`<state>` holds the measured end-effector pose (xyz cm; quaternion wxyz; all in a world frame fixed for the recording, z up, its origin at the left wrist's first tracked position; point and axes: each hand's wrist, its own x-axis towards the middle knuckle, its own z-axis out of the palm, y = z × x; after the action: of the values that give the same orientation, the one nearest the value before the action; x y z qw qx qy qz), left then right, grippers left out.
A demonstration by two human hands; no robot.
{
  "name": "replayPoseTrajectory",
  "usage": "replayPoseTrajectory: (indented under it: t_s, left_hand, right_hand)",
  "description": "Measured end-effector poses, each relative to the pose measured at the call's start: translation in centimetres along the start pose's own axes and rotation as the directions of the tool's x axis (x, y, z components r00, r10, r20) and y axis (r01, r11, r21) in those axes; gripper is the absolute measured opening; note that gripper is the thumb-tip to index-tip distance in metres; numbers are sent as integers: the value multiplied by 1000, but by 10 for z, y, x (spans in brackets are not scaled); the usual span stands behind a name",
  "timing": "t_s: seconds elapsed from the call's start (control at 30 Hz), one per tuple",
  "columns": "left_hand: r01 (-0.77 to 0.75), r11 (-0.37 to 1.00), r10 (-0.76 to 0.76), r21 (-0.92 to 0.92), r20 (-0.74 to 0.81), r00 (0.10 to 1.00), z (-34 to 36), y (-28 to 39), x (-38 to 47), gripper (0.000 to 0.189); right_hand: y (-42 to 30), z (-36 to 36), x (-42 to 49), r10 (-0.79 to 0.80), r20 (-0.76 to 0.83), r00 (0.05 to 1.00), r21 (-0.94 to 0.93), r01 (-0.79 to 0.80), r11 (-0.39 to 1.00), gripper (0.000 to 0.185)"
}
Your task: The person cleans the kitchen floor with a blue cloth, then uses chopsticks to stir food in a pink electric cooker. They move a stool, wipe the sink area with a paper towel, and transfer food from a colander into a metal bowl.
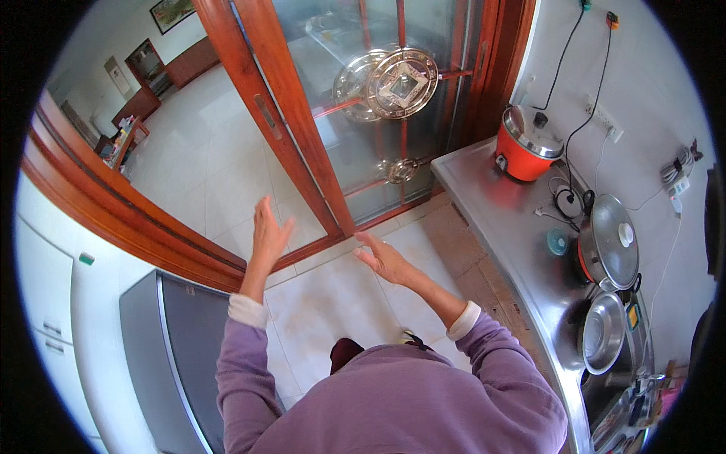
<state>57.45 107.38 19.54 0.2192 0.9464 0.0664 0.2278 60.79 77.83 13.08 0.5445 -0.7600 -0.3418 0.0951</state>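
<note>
Both of my hands are raised in front of me, apart and with nothing in them. My left hand (270,231) has its fingers spread and appears in front of the doorway's tiled floor. Held lower and to the right, my right hand (383,260) has its fingers apart over the pale floor tiles (334,301). Beyond them stands a wood-framed sliding glass door (317,113) with a round gold-coloured ornament (402,83). The doorway to its left stands open onto another room.
On the right, a stainless steel counter (488,193) holds a red electric cooker (524,150), a lidded wok (610,241), a metal basin (602,333) and cables. A grey refrigerator (198,346) stands at lower left, near white cabinets (45,284). A wooden door track (292,255) crosses the floor ahead.
</note>
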Motion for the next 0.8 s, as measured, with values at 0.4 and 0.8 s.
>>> replayPoseTrajectory:
  t_s: [0.4,0.8]
  left_hand:
    - [-41,979,-19,-200,-290,957,27,-129,278,93]
    - [-293,813,228,-503,-188,955,112,-269,413,49]
  right_hand:
    - [-45,71,294,-189,-280,941,-277,109,955,69]
    - [-61,138,532,-57,-608,792,-305,-167,938,99]
